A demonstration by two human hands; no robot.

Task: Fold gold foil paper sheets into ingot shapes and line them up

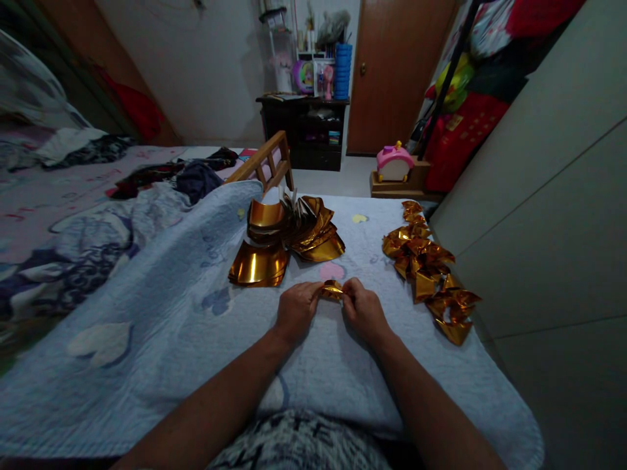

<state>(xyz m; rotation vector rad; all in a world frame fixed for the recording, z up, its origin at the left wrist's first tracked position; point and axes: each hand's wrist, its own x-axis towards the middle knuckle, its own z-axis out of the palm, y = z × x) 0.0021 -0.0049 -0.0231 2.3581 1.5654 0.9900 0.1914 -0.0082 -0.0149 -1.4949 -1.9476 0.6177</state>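
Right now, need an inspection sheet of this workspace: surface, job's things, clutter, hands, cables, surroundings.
Surface: pale blue quilt spread over a bed, wrinkled at left.
Job's things: small gold foil piece pinched between both hands; stack of flat gold foil sheets ahead; pile of folded gold foil pieces at right.
Clutter: dark clothes heaped beyond the quilt.
Hands: left hand and right hand both grip the foil piece, resting on the quilt.
Cables: nothing seen.
Surroundings: dark cabinet, brown door, pink toy, grey wardrobe panels at right.
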